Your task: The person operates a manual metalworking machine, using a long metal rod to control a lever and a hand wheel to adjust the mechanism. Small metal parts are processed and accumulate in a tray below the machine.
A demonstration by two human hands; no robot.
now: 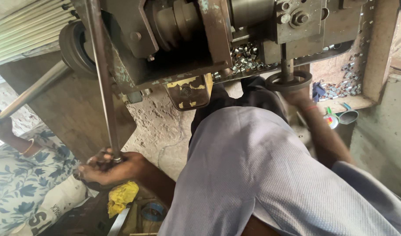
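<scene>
Both hands are gripping machine controls: left hand point(106, 168) is clamping the lower end of a long steel lever point(102, 83) running up toward 12 o'clock, right hand point(299, 97) is closing under the round handwheel point(288, 81) at 1 o'clock. Loose metal nuts point(244, 57) are lying on the machine bed point(183, 65) between them; a co-worker's hand point(1, 126) is holding a steel bar point(34, 89) at 9 o'clock.
</scene>
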